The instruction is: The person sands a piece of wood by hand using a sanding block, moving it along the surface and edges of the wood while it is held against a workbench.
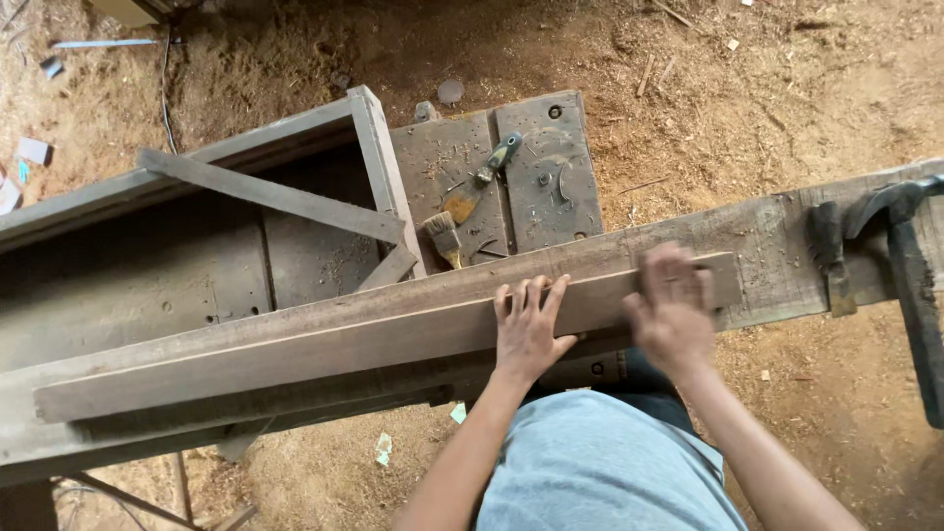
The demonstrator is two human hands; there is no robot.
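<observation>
While your left hand [528,329] lies flat and open on the plank [383,339] — long axis leftward — your right hand [674,310] blurs, grip unclear.

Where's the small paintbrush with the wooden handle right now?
The small wooden-handled paintbrush lies on the grey metal machine table behind the long wooden plank, up-left of the left hand.

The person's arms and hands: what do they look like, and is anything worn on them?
Both forearms are bare, with no sleeves showing. The left hand and the right hand wear no gloves, and no rings, watch or bracelet can be seen. The right hand is blurred. A light blue-grey garment covers the body below.
</observation>
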